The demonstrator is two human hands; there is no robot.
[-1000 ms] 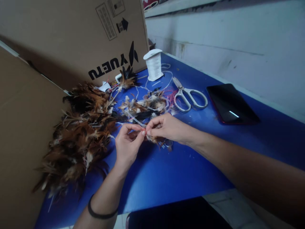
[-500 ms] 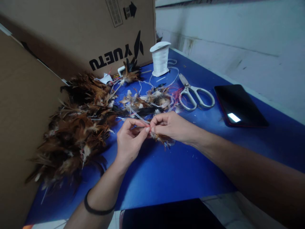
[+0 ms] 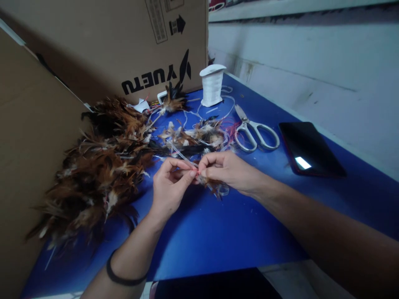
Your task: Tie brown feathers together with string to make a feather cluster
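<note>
the scissors lie opened a little on the blue table, and both hands work to their near left; the left hand has thumb and forefinger pressed together on a red thread, its remaining fingers curled loosely behind; the right hand is likewise pinched, thumb against bent forefinger, on that same thread, the two sets of fingertips almost touching; how the thread runs inside the pinch is too small to tell; a small feather tuft shows below the right hand, nearer than the scissors and left of them, and a clear strip slants from the fingers away to the left; the step seems to be fastening the thread close about the tuft's base, and to do that well the left pinch should stay firm and unmoving while the right draws the thread snug in small, even pulls; it likely pays to keep stray barbs out of the thread and to tighten without a jerk, since thin thread may snap or slide off smooth quills; the loose feathers left of the scissors, and the pink threads just beside their handles, could snag, so the working end is best held up clear of both; the white spool stands beyond the scissors, to the left.
</note>
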